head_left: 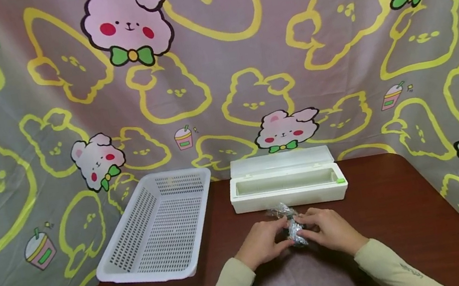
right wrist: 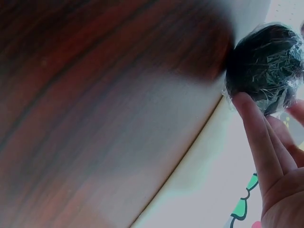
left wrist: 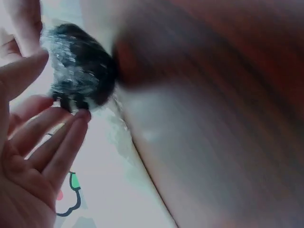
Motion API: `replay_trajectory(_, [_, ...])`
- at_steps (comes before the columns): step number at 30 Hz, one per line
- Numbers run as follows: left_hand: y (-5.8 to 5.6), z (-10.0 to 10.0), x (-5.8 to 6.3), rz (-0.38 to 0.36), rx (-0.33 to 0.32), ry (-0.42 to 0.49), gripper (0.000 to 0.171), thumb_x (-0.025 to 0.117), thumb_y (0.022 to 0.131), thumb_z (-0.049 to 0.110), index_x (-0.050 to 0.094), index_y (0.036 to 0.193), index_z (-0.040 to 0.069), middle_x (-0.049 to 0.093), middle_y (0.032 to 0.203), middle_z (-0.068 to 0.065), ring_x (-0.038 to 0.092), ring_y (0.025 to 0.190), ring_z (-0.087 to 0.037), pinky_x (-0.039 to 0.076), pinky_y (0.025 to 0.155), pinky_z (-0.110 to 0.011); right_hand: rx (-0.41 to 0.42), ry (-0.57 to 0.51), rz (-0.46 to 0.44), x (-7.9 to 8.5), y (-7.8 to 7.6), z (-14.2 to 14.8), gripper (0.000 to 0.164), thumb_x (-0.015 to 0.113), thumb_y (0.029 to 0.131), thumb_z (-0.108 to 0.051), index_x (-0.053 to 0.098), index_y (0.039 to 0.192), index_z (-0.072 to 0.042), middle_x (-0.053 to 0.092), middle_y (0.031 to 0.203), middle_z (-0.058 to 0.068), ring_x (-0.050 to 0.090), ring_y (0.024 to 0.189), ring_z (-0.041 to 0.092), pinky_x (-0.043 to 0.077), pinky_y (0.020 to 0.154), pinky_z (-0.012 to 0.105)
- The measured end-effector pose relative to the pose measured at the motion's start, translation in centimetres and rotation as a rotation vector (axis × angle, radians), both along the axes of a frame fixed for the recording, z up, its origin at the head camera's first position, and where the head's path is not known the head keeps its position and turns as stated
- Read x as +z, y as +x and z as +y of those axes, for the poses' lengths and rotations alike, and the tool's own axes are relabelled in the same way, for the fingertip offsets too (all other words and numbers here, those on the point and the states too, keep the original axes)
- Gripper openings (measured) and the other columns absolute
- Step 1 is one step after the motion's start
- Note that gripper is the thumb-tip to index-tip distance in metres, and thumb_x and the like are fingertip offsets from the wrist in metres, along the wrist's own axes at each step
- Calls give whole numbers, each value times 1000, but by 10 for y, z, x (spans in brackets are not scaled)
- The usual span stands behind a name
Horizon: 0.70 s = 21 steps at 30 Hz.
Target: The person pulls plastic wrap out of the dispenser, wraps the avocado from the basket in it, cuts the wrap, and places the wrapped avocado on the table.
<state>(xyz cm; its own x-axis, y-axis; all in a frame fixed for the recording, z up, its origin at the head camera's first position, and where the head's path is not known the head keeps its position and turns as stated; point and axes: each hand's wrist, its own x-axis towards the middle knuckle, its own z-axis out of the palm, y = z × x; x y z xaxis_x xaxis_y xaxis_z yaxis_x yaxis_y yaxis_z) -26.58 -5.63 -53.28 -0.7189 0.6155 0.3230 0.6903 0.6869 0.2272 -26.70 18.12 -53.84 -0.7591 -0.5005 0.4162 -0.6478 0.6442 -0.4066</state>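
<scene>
A dark, rounded object wrapped in clear plastic film (head_left: 296, 234) stands on the table between both hands, in front of the white box. Loose film (head_left: 283, 209) sticks up from its far side. My left hand (head_left: 261, 243) pinches it from the left with thumb and fingers. From the right, my right hand (head_left: 334, 231) holds it the same way. Close up in the left wrist view, the wrapped object (left wrist: 83, 66) looks black under shiny creased film. Fingertips of the right hand (right wrist: 280, 180) lie along its lower side in the right wrist view. What is inside I cannot tell.
Behind the hands sits a long white box (head_left: 289, 199) with its lid (head_left: 280, 161) raised and a small green piece (head_left: 341, 180) at the right end. To the left stands a white perforated basket (head_left: 203, 218). A patterned cloth (head_left: 207, 65) encloses the brown table (head_left: 405, 214).
</scene>
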Motion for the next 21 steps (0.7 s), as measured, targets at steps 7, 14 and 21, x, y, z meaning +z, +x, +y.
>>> replay_trajectory(7, [-1, -1, 0, 40, -17, -34, 51, 75, 94, 43, 64, 140, 23, 78, 116, 3, 75, 94, -9, 58, 83, -25, 3, -25, 9, -1, 0, 1, 32, 80, 92, -25, 79, 121, -13, 72, 97, -3, 54, 70, -2, 45, 60, 17])
replay_trajectory(14, [-2, -3, 0, 23, -23, -49, 50, 69, 97, 42, 63, 143, 25, 68, 136, -1, 73, 110, -14, 58, 92, -28, 2, -27, 11, -1, 0, 1, 30, 77, 94, -24, 78, 121, -11, 73, 98, -2, 57, 73, -1, 45, 60, 19])
replay_trajectory(21, [-4, -3, -5, -41, 10, 12, 45, 66, 99, 43, 61, 142, 30, 67, 136, 3, 71, 111, -13, 58, 92, -26, -5, -49, 33, -5, -4, 0, 30, 80, 91, -20, 79, 120, -13, 72, 95, -6, 56, 74, -1, 45, 61, 19])
